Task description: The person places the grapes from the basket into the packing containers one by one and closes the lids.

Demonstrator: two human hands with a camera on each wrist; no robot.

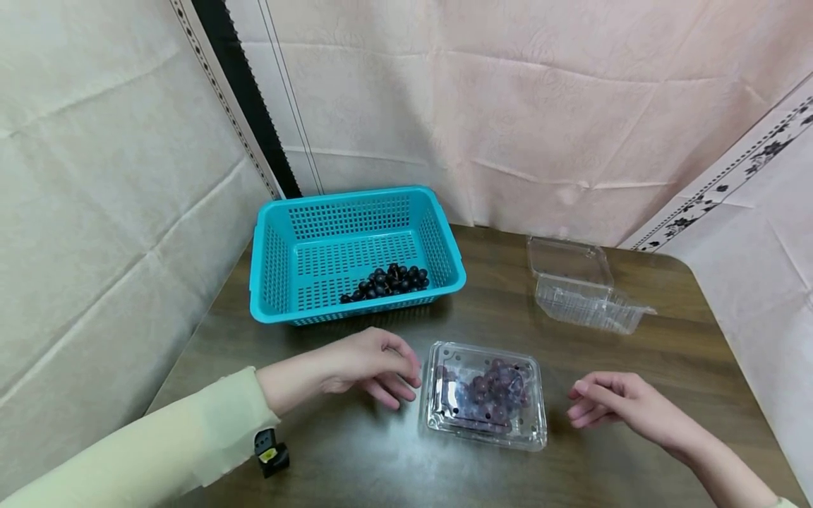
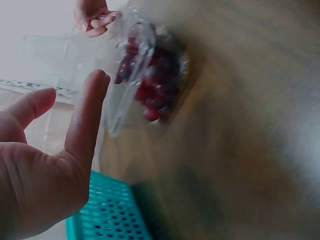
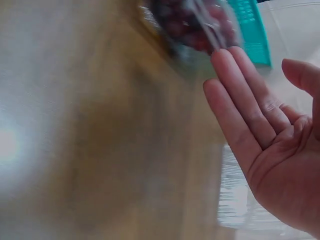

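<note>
A clear plastic clamshell box [image 1: 459,358] with its lid down lies on the table between the two hands. Reddish-purple grapes [image 1: 498,388] show through its lid, mostly toward the right side. My left hand [image 1: 375,367] hovers just left of the box, fingers loosely bent and holding nothing. To the box's right, my right hand [image 1: 612,403] is held a short way off, also with nothing in it. In the right wrist view its fingers [image 3: 240,92] are extended, and the box with grapes [image 3: 187,22] appears beyond the fingertips.
A turquoise perforated basket [image 1: 343,240] stands at the back left, with dark grapes [image 1: 387,282] along its front right side. Toward the back right sits an open clear plastic box [image 1: 584,300]. Cloth walls [image 1: 540,127] border the wooden table [image 1: 356,451].
</note>
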